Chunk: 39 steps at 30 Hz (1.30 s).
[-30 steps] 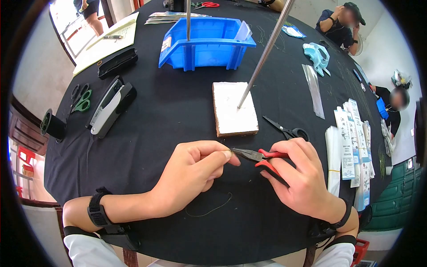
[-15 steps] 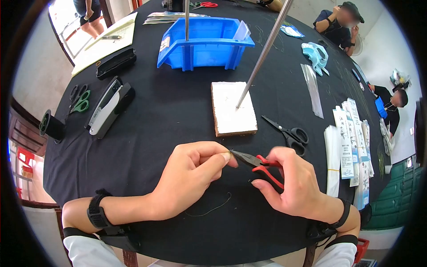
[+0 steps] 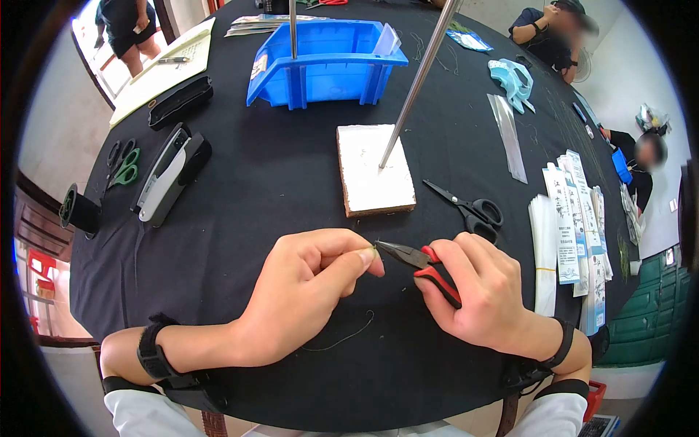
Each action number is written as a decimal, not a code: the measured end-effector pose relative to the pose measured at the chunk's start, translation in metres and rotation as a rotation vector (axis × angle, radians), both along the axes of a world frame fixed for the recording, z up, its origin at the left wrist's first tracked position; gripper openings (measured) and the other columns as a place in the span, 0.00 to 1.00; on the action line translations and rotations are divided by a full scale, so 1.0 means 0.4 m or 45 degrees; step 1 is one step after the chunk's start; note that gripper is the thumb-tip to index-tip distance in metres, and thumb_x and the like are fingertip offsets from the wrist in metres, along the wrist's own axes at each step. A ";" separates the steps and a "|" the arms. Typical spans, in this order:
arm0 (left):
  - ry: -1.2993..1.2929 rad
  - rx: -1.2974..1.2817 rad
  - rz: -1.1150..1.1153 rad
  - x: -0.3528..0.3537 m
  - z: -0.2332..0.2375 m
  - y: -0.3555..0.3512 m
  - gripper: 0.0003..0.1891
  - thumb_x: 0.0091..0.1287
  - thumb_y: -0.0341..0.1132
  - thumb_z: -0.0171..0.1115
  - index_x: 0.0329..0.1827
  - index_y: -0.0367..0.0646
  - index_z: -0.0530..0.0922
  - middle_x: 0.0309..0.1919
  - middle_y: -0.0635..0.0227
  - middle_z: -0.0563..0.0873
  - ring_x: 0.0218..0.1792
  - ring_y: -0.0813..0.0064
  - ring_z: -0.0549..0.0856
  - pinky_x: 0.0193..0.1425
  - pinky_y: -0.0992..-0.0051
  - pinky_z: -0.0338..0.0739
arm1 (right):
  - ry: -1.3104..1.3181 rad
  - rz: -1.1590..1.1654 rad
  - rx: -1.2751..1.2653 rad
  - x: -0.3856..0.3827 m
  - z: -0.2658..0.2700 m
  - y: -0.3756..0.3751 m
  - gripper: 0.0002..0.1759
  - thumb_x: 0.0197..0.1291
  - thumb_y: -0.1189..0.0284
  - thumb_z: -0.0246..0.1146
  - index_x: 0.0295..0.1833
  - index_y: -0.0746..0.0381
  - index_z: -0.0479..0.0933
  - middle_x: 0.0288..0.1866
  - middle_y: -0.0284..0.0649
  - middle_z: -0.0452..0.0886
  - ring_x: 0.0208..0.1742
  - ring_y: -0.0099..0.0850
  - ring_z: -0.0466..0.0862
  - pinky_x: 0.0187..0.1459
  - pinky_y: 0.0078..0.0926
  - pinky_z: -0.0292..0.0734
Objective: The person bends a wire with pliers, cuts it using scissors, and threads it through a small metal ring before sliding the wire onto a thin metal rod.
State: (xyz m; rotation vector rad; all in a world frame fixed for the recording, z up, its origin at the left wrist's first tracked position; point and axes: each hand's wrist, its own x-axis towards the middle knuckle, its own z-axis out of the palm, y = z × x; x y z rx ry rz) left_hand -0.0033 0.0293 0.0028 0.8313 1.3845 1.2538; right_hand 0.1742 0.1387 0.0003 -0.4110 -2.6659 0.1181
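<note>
Just below the white block, my left hand pinches something tiny between thumb and forefinger, too small to make out. My right hand is wrapped round the red-and-black handles of needle-nose pliers. Their narrow tips point left and meet the left fingertips. A thin piece of wire or thread lies curved on the cloth under my hands. Black scissors rest above my right hand, blades toward the upper left.
A metal rod rises from the white block. Behind stands a blue bin. A stapler, green-handled scissors and black cup are left; paper packets lie right. Two people sit at far right.
My right hand has closed further round the pliers, bringing their handles nearer together. The left hand keeps its pinch. The view has shifted slightly.
</note>
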 end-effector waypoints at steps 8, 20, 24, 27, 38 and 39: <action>-0.149 -0.041 0.010 0.009 0.009 -0.015 0.10 0.68 0.33 0.53 0.38 0.33 0.78 0.15 0.79 0.66 0.15 0.91 0.60 0.17 0.85 0.51 | 0.052 0.022 -0.035 0.001 0.000 0.003 0.16 0.47 0.69 0.68 0.40 0.64 0.74 0.25 0.36 0.69 0.24 0.31 0.74 0.23 0.25 0.68; -0.444 -0.166 0.120 -0.011 -0.007 -0.005 0.07 0.65 0.32 0.58 0.39 0.36 0.77 0.18 0.77 0.70 0.16 0.91 0.61 0.18 0.86 0.50 | 0.018 -0.006 0.057 0.005 0.006 0.000 0.23 0.37 0.74 0.71 0.44 0.64 0.75 0.30 0.36 0.71 0.29 0.30 0.74 0.27 0.26 0.67; -0.418 -0.175 0.126 -0.008 -0.003 -0.005 0.07 0.65 0.32 0.59 0.38 0.36 0.77 0.18 0.77 0.70 0.16 0.91 0.61 0.17 0.86 0.50 | -0.025 -0.018 0.088 0.008 0.010 -0.001 0.24 0.36 0.77 0.70 0.45 0.64 0.75 0.30 0.36 0.71 0.29 0.30 0.73 0.28 0.26 0.66; -0.393 -0.169 0.140 -0.007 -0.006 -0.005 0.07 0.65 0.31 0.59 0.38 0.36 0.77 0.18 0.77 0.70 0.16 0.91 0.62 0.17 0.86 0.51 | -0.019 -0.033 0.078 0.004 0.008 -0.005 0.23 0.37 0.79 0.69 0.44 0.64 0.74 0.31 0.36 0.71 0.29 0.32 0.73 0.30 0.26 0.66; -0.166 -0.008 0.203 -0.002 -0.006 -0.005 0.06 0.64 0.30 0.59 0.37 0.35 0.77 0.16 0.77 0.72 0.15 0.91 0.64 0.17 0.86 0.53 | -0.136 -0.038 -0.673 0.014 0.038 -0.016 0.10 0.53 0.78 0.62 0.37 0.65 0.66 0.30 0.43 0.71 0.30 0.38 0.72 0.34 0.33 0.64; -0.152 0.001 0.206 -0.002 -0.005 -0.005 0.06 0.64 0.29 0.59 0.37 0.35 0.77 0.15 0.77 0.72 0.15 0.91 0.64 0.17 0.86 0.53 | -0.144 -0.061 -0.700 0.016 0.043 -0.018 0.10 0.55 0.77 0.62 0.37 0.65 0.66 0.30 0.44 0.71 0.31 0.38 0.72 0.34 0.32 0.64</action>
